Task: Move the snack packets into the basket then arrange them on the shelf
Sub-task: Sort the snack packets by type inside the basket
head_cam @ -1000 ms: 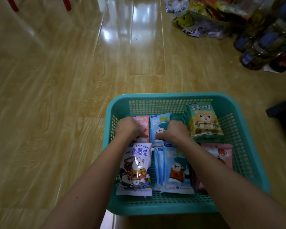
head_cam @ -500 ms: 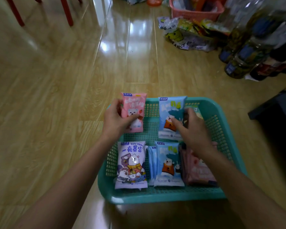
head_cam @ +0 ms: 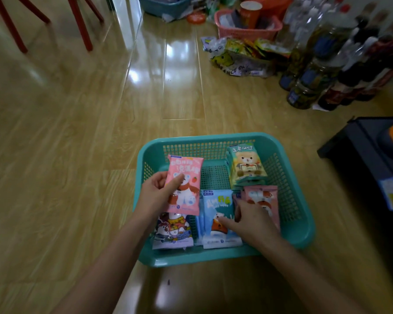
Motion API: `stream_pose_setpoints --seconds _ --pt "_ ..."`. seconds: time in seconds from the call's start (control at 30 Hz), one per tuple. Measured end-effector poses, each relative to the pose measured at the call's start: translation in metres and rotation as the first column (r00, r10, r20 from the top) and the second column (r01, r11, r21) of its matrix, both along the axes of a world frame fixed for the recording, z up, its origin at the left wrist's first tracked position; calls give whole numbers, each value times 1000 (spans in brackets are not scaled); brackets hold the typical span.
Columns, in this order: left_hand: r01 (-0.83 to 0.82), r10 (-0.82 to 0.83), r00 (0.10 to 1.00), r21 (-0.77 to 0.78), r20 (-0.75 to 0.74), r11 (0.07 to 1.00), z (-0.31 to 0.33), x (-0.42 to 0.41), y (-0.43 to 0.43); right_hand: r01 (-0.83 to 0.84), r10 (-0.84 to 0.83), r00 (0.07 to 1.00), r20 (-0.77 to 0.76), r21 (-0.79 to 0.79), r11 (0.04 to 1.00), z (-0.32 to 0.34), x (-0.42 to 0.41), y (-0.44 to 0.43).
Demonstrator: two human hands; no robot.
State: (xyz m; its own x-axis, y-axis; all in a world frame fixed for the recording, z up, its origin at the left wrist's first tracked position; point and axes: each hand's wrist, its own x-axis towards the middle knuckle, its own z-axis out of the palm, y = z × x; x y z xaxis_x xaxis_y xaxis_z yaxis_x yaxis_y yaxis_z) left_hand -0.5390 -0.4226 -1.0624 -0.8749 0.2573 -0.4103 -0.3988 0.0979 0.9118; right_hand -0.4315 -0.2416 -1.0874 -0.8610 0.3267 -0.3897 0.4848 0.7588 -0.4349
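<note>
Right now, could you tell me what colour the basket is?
The basket is teal; head view.

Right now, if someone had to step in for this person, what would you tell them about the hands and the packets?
Left hand grips a pink packet, held up over the teal basket.
Right hand rests on the blue packet beside the darker pink stack; whether it pinches anything is unclear.
Also in the basket: green bear packets far right, a white packet near left.
Done: several packets are in the basket.
Left: no shelf is in view, so arranging is not yet done; loose packets lie on the floor beyond.
</note>
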Motion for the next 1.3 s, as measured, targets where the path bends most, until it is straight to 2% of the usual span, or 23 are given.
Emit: stream_pose_setpoints --seconds 0.13,0.2,0.33,0.4,0.5,0.57,0.67,0.83,0.87,0.93,1.07,1.13,1.2,1.23,1.3 --pt "34 -42 989 57 141 998 1 13 11 59 -59 998 -16 -13 998 13 4 13" --pt "87 -102 977 87 188 992 1 24 26 147 -152 984 -92 -53 988 21 10 29" --pt "248 -274 942 149 192 957 -6 51 70 290 -284 930 -234 -7 957 31 27 68" --pt "325 -336 931 94 141 941 -15 64 93 335 -319 910 -265 15 942 32 35 82" --pt "333 -332 939 1 86 943 -30 75 123 373 -357 891 -280 2 928 34 45 96" --pt "330 -341 939 -157 -52 931 -36 74 134 378 -362 886 -289 -2 926 33 50 101" --pt "331 -454 853 -406 -258 852 -40 70 139 375 -363 888 -283 -11 927 32 55 105" --pt "309 -682 662 -714 -312 628 -37 66 139 362 -356 896 -267 -28 932 32 52 103" --pt "306 -703 632 -729 -325 612 -34 65 137 358 -351 897 -270 -25 934 31 50 102" --pt "274 -693 598 -710 -403 648 -24 62 128 349 -345 895 -281 -38 936 31 46 100" --pt "-62 -600 496 -714 -628 697 -6 42 72 321 -315 898 -307 -34 947 26 36 103" --pt "-206 -539 535 -719 -650 664 -9 24 31 319 -314 893 -323 -40 947 20 32 105" --pt "-262 -427 683 -744 -593 615 -15 8 -8 336 -343 875 -342 -83 938 12 30 108" --pt "-248 -349 775 -762 -526 598 -20 2 -25 358 -380 861 -339 -128 925 9 29 109" --pt "-144 -208 914 -759 -347 634 -31 -6 -55 396 -457 841 -289 -247 884 3 28 109"
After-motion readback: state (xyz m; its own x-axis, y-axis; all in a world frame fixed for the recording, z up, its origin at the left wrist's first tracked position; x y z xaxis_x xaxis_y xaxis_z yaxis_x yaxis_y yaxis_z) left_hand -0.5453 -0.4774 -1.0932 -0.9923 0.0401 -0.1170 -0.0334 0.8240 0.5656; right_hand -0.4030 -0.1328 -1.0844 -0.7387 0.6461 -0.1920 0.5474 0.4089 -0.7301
